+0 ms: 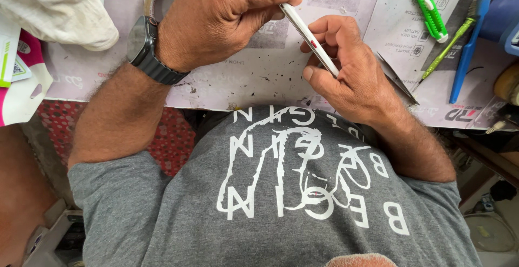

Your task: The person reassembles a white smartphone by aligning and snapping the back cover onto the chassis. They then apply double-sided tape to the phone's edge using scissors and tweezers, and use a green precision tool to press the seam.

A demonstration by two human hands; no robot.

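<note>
White pen-like tool [311, 39] slantwise between both hands, left hand [216, 15] and right hand [346, 72] each grasping it.

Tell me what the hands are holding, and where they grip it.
A slim white pen-like tool: left hand pinches its upper end, right hand its lower end.

Both forearms bent inward, left hand [216, 15] fisted with knuckles up and a wrist band on, right hand [351, 75] curled, fingers [324, 29] pinched.
</note>
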